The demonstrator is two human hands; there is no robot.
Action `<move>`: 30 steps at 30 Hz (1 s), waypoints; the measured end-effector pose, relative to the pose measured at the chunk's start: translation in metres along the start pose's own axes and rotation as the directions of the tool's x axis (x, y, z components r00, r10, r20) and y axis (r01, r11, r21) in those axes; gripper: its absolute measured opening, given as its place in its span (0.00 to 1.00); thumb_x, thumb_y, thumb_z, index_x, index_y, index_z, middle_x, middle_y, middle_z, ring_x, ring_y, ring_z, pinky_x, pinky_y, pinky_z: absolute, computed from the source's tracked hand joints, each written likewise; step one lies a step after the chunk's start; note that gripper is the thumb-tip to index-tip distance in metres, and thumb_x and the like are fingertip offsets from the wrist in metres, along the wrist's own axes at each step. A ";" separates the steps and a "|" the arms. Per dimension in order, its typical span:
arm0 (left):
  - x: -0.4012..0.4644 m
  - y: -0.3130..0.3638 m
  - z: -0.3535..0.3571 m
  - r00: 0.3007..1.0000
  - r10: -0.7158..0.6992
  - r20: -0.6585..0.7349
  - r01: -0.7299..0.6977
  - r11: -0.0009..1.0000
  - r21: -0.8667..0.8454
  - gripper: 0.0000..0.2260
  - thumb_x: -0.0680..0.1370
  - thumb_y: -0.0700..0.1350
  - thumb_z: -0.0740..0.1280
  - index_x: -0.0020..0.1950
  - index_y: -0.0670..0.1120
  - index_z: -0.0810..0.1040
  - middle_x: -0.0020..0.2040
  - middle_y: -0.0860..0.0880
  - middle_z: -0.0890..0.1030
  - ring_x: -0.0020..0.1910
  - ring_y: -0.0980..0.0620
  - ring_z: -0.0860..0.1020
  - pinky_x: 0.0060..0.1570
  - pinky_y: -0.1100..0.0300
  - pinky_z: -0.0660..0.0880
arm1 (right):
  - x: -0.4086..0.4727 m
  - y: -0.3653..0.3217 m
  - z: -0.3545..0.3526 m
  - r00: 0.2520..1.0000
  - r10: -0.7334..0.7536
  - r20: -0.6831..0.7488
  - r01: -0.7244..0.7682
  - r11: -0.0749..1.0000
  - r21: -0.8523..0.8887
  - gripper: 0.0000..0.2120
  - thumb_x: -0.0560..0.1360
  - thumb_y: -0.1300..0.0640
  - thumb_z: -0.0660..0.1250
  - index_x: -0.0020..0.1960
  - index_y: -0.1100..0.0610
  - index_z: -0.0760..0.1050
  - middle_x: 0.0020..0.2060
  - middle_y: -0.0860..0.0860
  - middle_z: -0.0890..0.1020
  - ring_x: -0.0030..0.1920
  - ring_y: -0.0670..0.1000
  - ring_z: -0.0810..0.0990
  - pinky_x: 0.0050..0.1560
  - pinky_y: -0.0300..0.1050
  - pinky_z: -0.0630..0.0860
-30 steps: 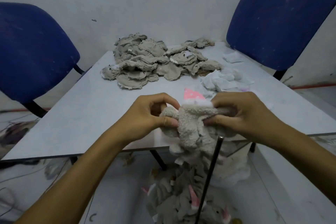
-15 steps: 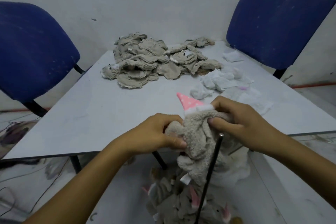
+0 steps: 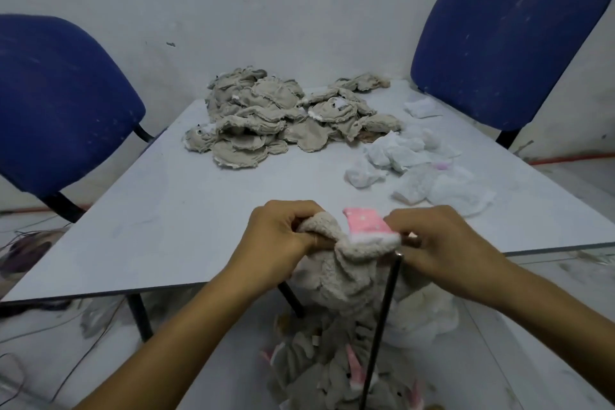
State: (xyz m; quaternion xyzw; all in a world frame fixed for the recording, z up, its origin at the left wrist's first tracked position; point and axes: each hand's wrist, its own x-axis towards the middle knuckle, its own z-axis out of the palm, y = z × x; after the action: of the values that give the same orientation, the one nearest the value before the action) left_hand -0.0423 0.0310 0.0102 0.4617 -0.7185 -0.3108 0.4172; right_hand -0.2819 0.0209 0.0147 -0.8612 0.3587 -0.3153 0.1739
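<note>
We gripped the plush toy skin with both hands, left hand and right hand, fingers curled, above the table edge.

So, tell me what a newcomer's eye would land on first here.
First, the left hand and right hand at the near edge of the table, both gripping a beige fleece toy skin with a pink dotted tip, a thin black rod rising to it from below. Next, the heap of grey-beige fabric pieces at the table's far middle, with white scraps to its right. Blue chairs flank the table.
</note>
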 end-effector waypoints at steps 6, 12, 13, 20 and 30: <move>0.003 -0.007 -0.007 0.995 -0.099 -0.019 0.097 0.993 -0.070 0.12 0.69 0.33 0.77 0.39 0.52 0.85 0.37 0.51 0.85 0.40 0.53 0.83 0.46 0.48 0.81 | -0.003 0.007 -0.010 0.998 0.062 -0.023 -0.062 0.997 -0.036 0.10 0.71 0.49 0.74 0.47 0.54 0.84 0.37 0.49 0.84 0.39 0.47 0.81 0.41 0.48 0.77; 0.003 -0.003 -0.012 0.968 -0.102 0.228 0.132 0.984 -0.120 0.11 0.72 0.31 0.73 0.41 0.47 0.83 0.37 0.52 0.83 0.39 0.56 0.81 0.43 0.64 0.78 | -0.004 0.012 -0.007 0.990 0.072 0.120 -0.073 0.997 0.001 0.06 0.72 0.55 0.75 0.46 0.46 0.80 0.36 0.44 0.80 0.39 0.43 0.79 0.37 0.39 0.74; 0.003 -0.003 -0.013 0.960 -0.099 0.263 0.132 0.985 -0.110 0.09 0.73 0.33 0.73 0.42 0.46 0.82 0.38 0.53 0.83 0.39 0.57 0.81 0.43 0.64 0.77 | -0.004 0.011 -0.010 0.992 0.092 0.091 -0.097 0.994 0.056 0.10 0.71 0.53 0.76 0.51 0.43 0.81 0.39 0.42 0.81 0.42 0.42 0.80 0.39 0.37 0.76; 0.007 -0.009 -0.005 0.970 -0.190 0.149 0.201 0.978 -0.058 0.07 0.74 0.49 0.72 0.51 0.52 0.82 0.51 0.51 0.82 0.52 0.55 0.80 0.56 0.55 0.78 | 0.003 0.016 -0.005 0.960 0.215 0.179 -0.245 0.955 0.168 0.13 0.72 0.39 0.69 0.55 0.39 0.81 0.49 0.38 0.83 0.52 0.41 0.81 0.51 0.37 0.78; 0.095 -0.046 0.010 0.990 -0.140 -0.007 0.133 0.923 0.362 0.24 0.75 0.41 0.69 0.71 0.51 0.70 0.70 0.48 0.65 0.70 0.48 0.63 0.63 0.62 0.60 | 0.113 0.035 0.050 0.963 0.266 0.038 -0.248 0.934 -0.256 0.18 0.78 0.57 0.65 0.68 0.53 0.74 0.63 0.55 0.78 0.64 0.56 0.73 0.64 0.50 0.69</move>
State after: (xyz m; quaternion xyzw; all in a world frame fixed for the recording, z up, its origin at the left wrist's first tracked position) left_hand -0.0544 -0.0730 -0.0030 0.5762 -0.7335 -0.2061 0.2958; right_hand -0.2049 -0.0817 0.0059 -0.8326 0.4985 -0.2112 0.1170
